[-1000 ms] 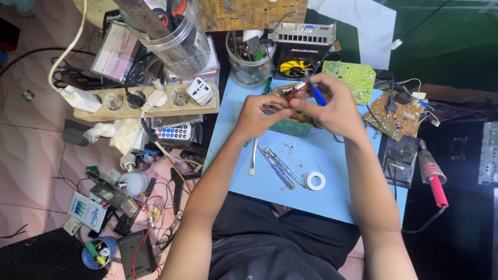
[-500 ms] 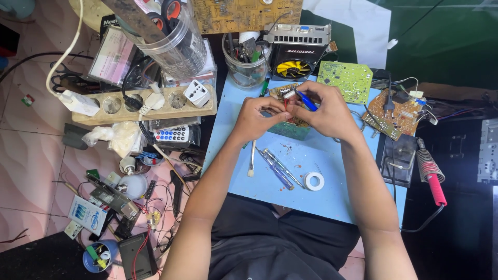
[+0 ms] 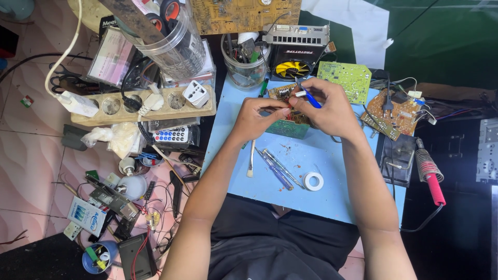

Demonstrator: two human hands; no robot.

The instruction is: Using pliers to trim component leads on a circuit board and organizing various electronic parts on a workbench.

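1. Here, in the head view, a light-blue desk (image 3: 321, 199) stands over a pink tiled floor (image 3: 31, 166) strewn with wires.
2. The left hand (image 3: 259, 116) pinches a small circuit board (image 3: 282, 93) at the desk's far edge; the right hand (image 3: 329, 106) grips a blue-handled tool (image 3: 311, 98).
3. The fingers hide the board's centre.

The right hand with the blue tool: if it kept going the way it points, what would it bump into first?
Probably the left hand: the right hand points leftward toward it, their fingertips almost touching over the small brown circuit board. Depth is unclear.
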